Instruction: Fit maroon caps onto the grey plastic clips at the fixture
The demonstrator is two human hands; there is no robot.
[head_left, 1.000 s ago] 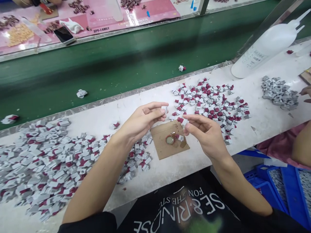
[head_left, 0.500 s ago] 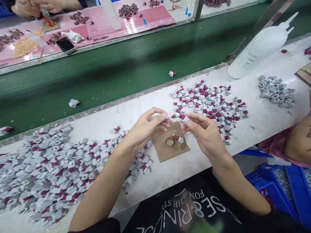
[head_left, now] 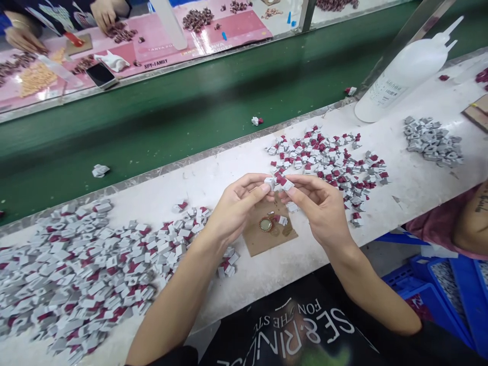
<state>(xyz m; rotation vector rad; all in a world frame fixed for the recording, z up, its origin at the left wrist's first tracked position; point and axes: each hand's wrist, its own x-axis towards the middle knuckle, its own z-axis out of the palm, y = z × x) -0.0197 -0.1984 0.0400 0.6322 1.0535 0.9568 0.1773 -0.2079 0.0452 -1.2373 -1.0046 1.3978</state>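
Above a brown board [head_left: 259, 239], my left hand [head_left: 242, 203] pinches a small grey piece [head_left: 270, 183]. My right hand [head_left: 318, 203] grips a maroon and white piece [head_left: 284, 183] between thumb and fingers. The two pieces meet or nearly meet; the exact contact is too small to tell. On the board lie a small round container [head_left: 266, 223] and another maroon and white piece [head_left: 281, 220]. Beyond my right hand spreads a pile of maroon and white pieces [head_left: 324, 152]. A larger heap of grey and maroon pieces [head_left: 95, 269] lies left of my left arm.
A white bottle [head_left: 400, 76] leans at the right, near a grey pile [head_left: 432, 140]. Behind the table runs a green belt [head_left: 183, 117] carrying a few pieces. Across it are another person's hands [head_left: 104, 15]. Blue crates [head_left: 430, 295] stand lower right, below a person's arm [head_left: 473, 218].
My left hand has come right, to my right hand, and the grey piece now shows at its fingertips. Pieces on the belt have shifted left. The other person's hands have moved apart.
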